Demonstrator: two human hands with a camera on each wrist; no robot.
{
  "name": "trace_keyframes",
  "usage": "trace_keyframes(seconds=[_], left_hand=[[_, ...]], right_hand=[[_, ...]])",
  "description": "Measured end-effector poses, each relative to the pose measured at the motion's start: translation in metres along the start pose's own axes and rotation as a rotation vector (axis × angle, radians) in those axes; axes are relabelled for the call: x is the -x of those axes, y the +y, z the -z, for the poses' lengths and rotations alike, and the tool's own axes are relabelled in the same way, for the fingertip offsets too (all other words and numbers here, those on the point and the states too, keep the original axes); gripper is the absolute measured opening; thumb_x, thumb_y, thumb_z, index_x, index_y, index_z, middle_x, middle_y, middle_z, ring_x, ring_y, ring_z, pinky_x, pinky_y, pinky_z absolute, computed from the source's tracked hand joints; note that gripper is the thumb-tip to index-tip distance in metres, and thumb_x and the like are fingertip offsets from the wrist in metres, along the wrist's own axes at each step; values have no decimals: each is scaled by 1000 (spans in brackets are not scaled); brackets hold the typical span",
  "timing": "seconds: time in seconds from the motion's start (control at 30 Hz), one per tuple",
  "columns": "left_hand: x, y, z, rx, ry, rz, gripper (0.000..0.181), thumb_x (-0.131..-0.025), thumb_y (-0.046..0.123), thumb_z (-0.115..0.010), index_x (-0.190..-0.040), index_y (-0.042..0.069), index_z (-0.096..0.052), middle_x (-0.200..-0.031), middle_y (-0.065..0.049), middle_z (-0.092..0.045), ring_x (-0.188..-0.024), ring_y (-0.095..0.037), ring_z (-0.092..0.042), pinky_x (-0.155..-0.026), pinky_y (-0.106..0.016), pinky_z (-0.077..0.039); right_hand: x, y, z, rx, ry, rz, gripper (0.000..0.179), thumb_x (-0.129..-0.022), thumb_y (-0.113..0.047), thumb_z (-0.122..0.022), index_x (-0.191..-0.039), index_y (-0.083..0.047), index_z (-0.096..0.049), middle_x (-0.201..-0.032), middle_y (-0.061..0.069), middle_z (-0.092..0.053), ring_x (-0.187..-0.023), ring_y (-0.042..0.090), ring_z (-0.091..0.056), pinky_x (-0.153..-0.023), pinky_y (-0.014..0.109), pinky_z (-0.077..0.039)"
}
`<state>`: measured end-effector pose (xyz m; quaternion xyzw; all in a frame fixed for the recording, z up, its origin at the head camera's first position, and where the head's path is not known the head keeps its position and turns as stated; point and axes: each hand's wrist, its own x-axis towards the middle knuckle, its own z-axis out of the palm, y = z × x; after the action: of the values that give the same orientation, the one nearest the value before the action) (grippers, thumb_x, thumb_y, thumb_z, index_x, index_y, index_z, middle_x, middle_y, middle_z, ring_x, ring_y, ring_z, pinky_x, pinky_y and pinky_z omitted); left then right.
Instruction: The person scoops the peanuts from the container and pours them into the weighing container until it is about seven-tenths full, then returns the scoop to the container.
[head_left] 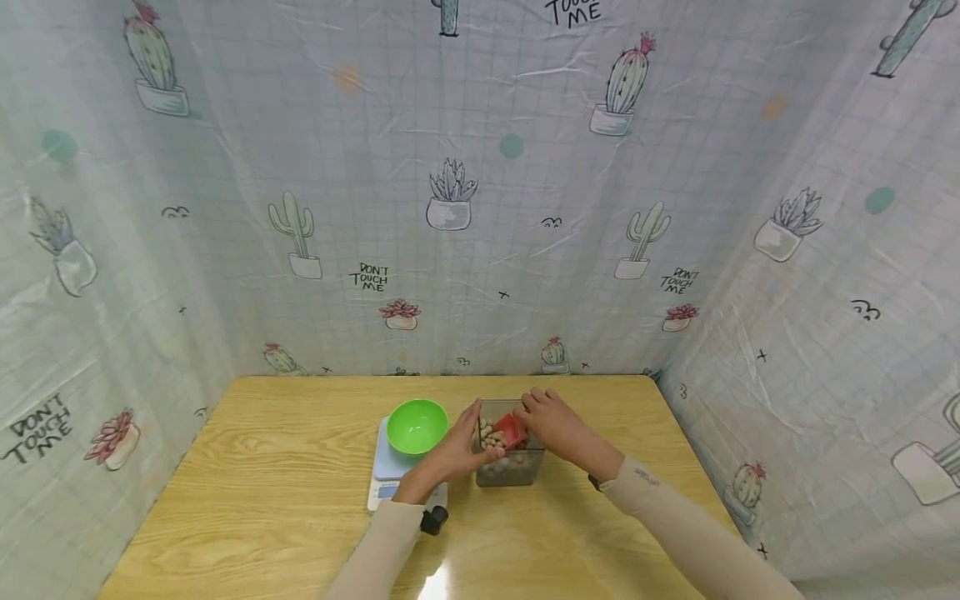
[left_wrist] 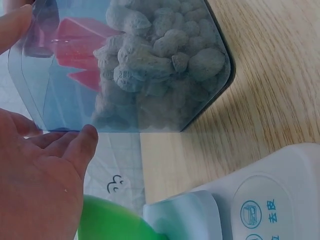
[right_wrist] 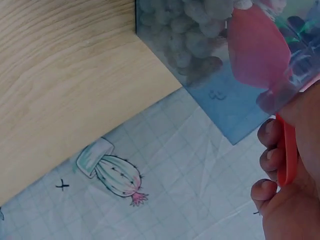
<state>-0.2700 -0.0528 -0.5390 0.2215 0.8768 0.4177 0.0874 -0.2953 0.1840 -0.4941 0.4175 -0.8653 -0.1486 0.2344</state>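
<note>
A clear grey plastic container [head_left: 510,477] stands on the table, partly filled with unshelled peanuts [left_wrist: 142,62]. My left hand [head_left: 454,450] holds its left side, thumb at the near rim and fingers along the side wall. At the right rim, my right hand [head_left: 557,427] grips the orange-red handle [right_wrist: 288,155] of a red scoop [head_left: 510,430]. The scoop's head is inside the container, tilted against the peanuts, and shows through the wall in both wrist views.
Left of the container, a green bowl [head_left: 417,427] sits on a white kitchen scale [head_left: 382,479]. My left forearm crosses over the scale's front. The wooden table [head_left: 277,467] is bordered by a cactus-print curtain [head_left: 480,275] at the back and sides.
</note>
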Motion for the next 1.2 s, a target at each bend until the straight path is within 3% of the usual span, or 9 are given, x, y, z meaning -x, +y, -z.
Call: trace_keyframes(seconds=[0.17,0.3,0.4,0.53,0.7,0.9,1.07,1.2], left_hand=[[0,0,1,-11,-15,4,102,-91,58,-61,-160,15,0,-165,-19,-10,-147,-43,-26,-111,-58,-35],[-1,1,0,-13,-25,14,103,-90,61,-60,-160,16,1,-165,-18,-8,-148,-42,-24,-112,-58,-34],[-1,2,0,-15,-24,19,103,-90,61,-59,-160,17,1,-165,-18,-8,-148,-42,-25,-112,-58,-35],[-1,2,-2,-29,-24,27,103,-90,62,-59,-160,18,2,-165,-18,-9,-147,-43,-26,-111,-58,-36],[-1,3,-2,-38,-9,21,103,-89,62,-60,-160,16,0,-165,-19,-10,-146,-42,-28,-110,-56,-37],[-1,2,-3,-34,-6,24,105,-89,61,-61,-160,13,0,-165,-19,-10,-148,-42,-26,-111,-57,-36],[0,3,-1,-40,11,32,106,-88,64,-60,-160,14,-1,-165,-20,-10,-147,-43,-27,-110,-58,-37],[1,3,-1,-42,7,35,105,-89,63,-60,-160,13,-1,-164,-21,-10,-146,-44,-27,-109,-59,-37]], right_hand=[[-1,-1,4,10,-19,-36,16,-87,-18,-74,-99,-19,-63,-93,0,-58,-79,15,-38,-70,29,-23],[-4,-2,4,9,-54,-12,17,-89,-19,-72,-103,-19,-63,-96,1,-57,-79,15,-32,-71,30,-22],[-4,-2,3,-39,-59,-10,12,-92,-18,-69,-102,-18,-64,-93,0,-57,-78,14,-28,-71,30,-22],[-2,-1,2,-134,-66,-38,9,-92,-12,-67,-100,-16,-65,-91,1,-58,-76,15,-35,-69,30,-26],[-5,-1,1,-147,-41,-13,9,-91,-13,-68,-99,-15,-66,-88,2,-60,-72,14,-35,-66,29,-32],[-2,-1,-2,-207,-86,-59,8,-92,-14,-67,-100,-15,-67,-88,2,-62,-76,17,-49,-71,33,-44],[0,-2,-3,-265,-67,-58,7,-94,-14,-64,-101,-15,-67,-91,2,-62,-77,17,-49,-70,33,-42],[6,-1,-5,-354,-39,-127,10,-94,-13,-65,-103,-15,-68,-88,1,-61,-76,16,-48,-70,32,-42]])
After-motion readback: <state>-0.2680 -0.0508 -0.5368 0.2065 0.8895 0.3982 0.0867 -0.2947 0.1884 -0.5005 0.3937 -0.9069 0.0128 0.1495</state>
